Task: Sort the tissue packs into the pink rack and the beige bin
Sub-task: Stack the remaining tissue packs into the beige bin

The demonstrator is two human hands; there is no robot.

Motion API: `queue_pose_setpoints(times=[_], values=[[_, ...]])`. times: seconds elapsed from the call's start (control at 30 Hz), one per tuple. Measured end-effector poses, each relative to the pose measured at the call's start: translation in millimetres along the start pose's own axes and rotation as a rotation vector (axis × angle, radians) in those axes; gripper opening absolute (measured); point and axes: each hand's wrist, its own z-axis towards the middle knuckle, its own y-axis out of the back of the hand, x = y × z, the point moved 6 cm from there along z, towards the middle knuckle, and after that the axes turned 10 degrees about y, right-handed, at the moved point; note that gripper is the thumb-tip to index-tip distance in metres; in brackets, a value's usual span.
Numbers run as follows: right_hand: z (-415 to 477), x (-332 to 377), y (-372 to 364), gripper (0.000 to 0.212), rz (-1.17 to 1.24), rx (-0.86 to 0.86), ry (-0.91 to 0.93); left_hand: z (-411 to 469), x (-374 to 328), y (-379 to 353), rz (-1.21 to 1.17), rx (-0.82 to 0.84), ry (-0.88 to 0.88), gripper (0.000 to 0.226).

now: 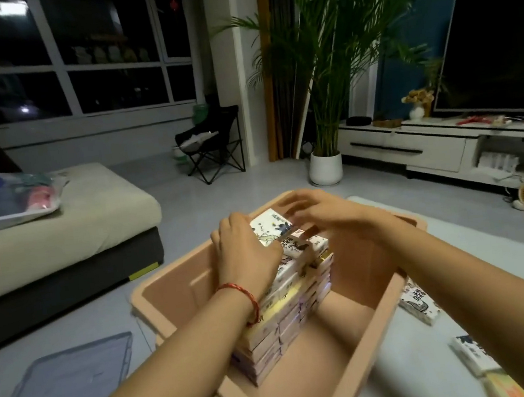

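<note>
A person is kneeling or leaning over a beige bin [179, 291], a smooth, rounded-corner plastic tub sitting on a pale grey floor. Inside it, a stack of tissue packs [279, 324] is standing in tight columns against the left of centre, small flat rectangular bricks in glossy wrap, mostly white and pale pink. The top pack [272, 225] is showing a white face with blue and black ink-style drawings. The left hand [244, 250], wearing a thin red string bracelet [242, 294], is lying over the stack with its fingers curling down the far side, gripping it. The right hand [318, 214] is hovering at the top pack, blurred, so I cannot tell how its fingers are set. Two loose packs [419, 306] are lying outside the bin to the right. A translucent grey lid [65, 384] is lying flat to the left.
</note>
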Motion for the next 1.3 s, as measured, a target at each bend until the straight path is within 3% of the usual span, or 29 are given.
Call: queue_pose_setpoints(times=[0.07, 0.2, 0.4, 0.57, 0.63, 0.73, 0.97, 1.3], values=[[-6, 5, -9, 0.009, 0.193, 0.018, -0.070, -2, -2, -4, 0.017, 0.036, -0.046, 0.045], [-12, 5, -12, 0.016, 0.204, 0.048, -0.094, -7, -4, -9, 0.006, 0.076, -0.122, 0.044], [-19, -17, 18, 0.007, 0.156, -0.321, -0.321, -10, 2, -26, 0.293, 0.221, -0.133, 0.040], [-10, -35, 29, 0.014, -0.292, -0.418, -0.353, -16, 4, -33, 0.456, 0.337, -0.135, 0.039], [-8, -39, 30, 0.027, -0.406, -0.449, -0.337, -16, 5, -32, 0.489, 0.360, -0.124, 0.037], [-9, -38, 25, 0.034, -0.550, -0.403, -0.347, -16, 5, -30, 0.518, 0.357, -0.116, 0.034], [-6, -38, 22, 0.008, -0.699, -0.234, -0.368, -19, 3, -29, 0.575, 0.347, -0.102, 0.034], [1, -22, 4, 0.033, -0.589, -0.028, -0.210, -17, 9, -24, 0.582, 0.335, 0.011, 0.035]])
